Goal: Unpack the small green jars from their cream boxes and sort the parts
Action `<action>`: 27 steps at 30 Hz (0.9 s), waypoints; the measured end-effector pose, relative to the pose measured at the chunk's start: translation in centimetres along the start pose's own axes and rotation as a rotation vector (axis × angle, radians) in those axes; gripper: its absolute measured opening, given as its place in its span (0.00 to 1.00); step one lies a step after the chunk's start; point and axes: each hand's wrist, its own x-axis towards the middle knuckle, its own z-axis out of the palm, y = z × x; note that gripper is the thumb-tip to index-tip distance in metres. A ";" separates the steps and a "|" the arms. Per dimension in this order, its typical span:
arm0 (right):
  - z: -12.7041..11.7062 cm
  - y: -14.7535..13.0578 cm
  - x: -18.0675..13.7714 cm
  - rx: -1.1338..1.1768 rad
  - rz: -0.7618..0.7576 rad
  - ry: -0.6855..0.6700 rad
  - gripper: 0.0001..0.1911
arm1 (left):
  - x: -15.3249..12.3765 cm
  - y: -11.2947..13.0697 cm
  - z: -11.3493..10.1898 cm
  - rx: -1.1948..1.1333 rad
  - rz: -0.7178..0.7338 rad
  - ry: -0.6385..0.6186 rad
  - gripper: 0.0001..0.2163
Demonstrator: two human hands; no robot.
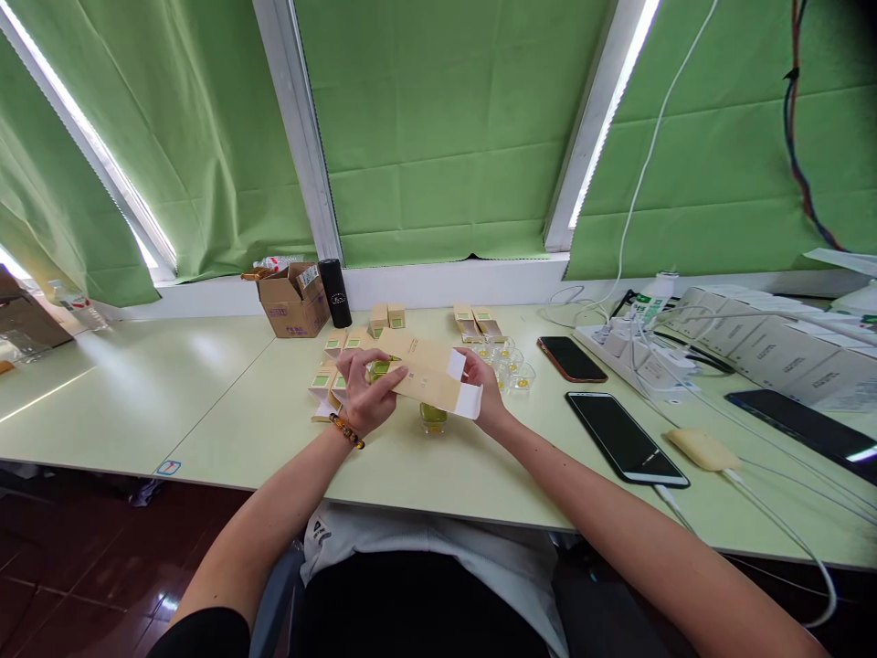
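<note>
A beige paper carton with white end flaps spans the space between my hands, above the table. My left hand, with a beaded bracelet at the wrist, grips its left end. At the other end, beside the white flaps, my right hand holds the carton, its fingers partly hidden. A small clear jar with green content stands on the table just below the carton. Behind my left hand are several small beige boxes, partly covered by it. Several clear jars with yellow marks sit just right of my right hand.
More beige boxes stand farther back. A brown cardboard box and black cylinder are at the back left. To the right lie phones, a power strip, a yellowish charger, loose cables and a row of white boxes.
</note>
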 end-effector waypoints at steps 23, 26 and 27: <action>0.6 -1.3 0.0 -0.061 -0.131 -0.008 0.21 | 1.2 2.8 1.5 -0.289 -0.403 -0.218 0.13; 0.5 -1.5 0.2 -0.024 -0.092 0.045 0.24 | 1.8 2.6 1.4 -0.277 -0.595 -0.371 0.18; 0.5 -1.5 0.3 -0.016 -0.079 0.060 0.25 | 2.0 2.4 1.4 -0.294 -0.645 -0.414 0.20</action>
